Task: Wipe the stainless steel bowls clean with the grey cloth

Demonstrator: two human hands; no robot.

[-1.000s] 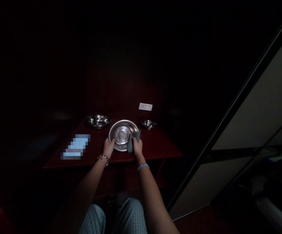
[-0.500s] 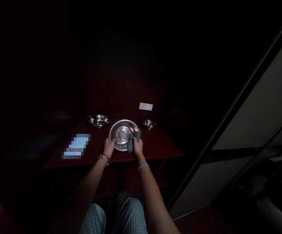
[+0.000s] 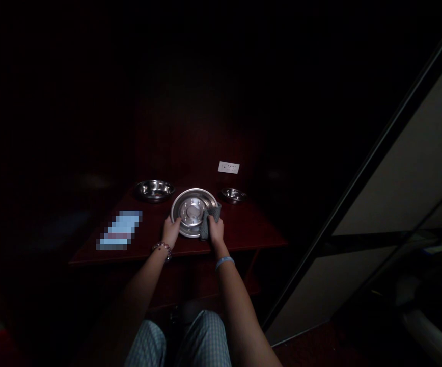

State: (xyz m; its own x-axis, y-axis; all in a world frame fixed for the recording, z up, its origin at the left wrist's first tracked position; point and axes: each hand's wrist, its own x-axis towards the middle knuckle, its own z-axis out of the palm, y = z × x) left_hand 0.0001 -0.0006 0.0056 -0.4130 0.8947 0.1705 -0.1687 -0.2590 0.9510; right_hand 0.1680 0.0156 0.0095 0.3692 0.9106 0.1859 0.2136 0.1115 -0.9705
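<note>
The round steel plate [image 3: 191, 211], mid-frame, lies flat, open side up. Left hand [image 3: 171, 231] grips its rim; right hand [image 3: 216, 229] clamps a grey cloth [image 3: 208, 220] on it.

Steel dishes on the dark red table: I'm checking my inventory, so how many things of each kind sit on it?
Steel dishes: 3 - large plate held by left hand, bowl, small bowl
Grey cloths: 1 - cloth under right hand
Blurred-out flat items: 1
Total: 5, all on the table
</note>
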